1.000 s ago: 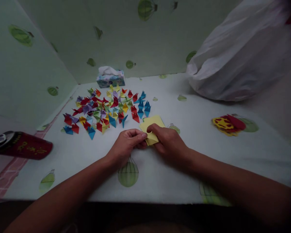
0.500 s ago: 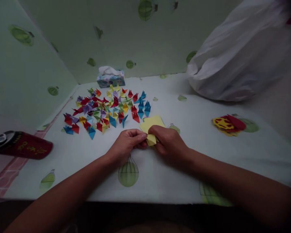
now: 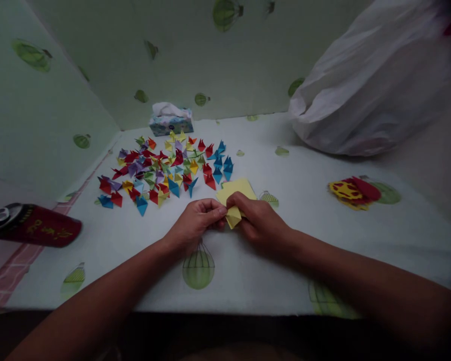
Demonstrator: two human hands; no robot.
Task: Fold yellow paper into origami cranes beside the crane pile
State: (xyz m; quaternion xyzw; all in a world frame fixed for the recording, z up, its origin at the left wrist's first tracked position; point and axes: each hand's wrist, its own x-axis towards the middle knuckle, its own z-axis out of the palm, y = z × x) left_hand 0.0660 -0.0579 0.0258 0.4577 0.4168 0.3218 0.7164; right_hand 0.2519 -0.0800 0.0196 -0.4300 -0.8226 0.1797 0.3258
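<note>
A small folded piece of yellow paper (image 3: 233, 218) is pinched between my two hands near the middle of the table. My left hand (image 3: 202, 216) grips its left edge between thumb and fingers. Curled over its right side, my right hand (image 3: 257, 215) presses with the thumb and hides part of the folds. Just beyond the fingers lie flat yellow paper sheets (image 3: 238, 187) on the table. Further back and to the left, many small folded paper cranes (image 3: 160, 170) in red, blue, yellow, purple and green are spread out.
Behind the cranes stands a tissue box (image 3: 172, 123). A dark red can (image 3: 37, 224) is at the left edge. On the right are a bulging white plastic bag (image 3: 361, 95) and red and yellow cut-out pieces (image 3: 353, 193). The table (image 3: 240, 281) has a balloon-print cover.
The folded yellow paper has tilted slightly and shifted a little left between my fingers. My right thumb has moved slightly left; the rest stays in place.
</note>
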